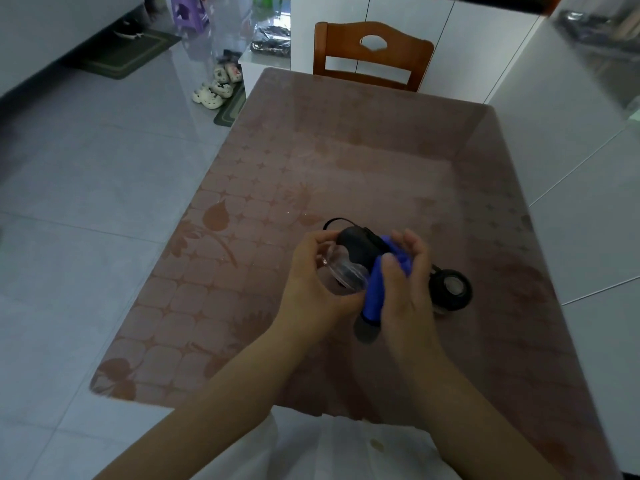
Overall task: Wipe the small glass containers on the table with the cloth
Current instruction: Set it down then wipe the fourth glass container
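My left hand (313,284) grips a small clear glass container (343,268) with a black lid (358,245), held tilted above the table (242,271). Against its side my right hand (407,282) presses a blue cloth (375,292), whose grey end hangs down below the hand. A second small container (452,289) with a black rim lies on the table just right of my right hand, partly hidden by it.
A wooden chair (372,53) stands at the table's far end. White cabinets (571,133) run along the right side. On the tiled floor to the left are slippers (216,86) and a mat (230,109).
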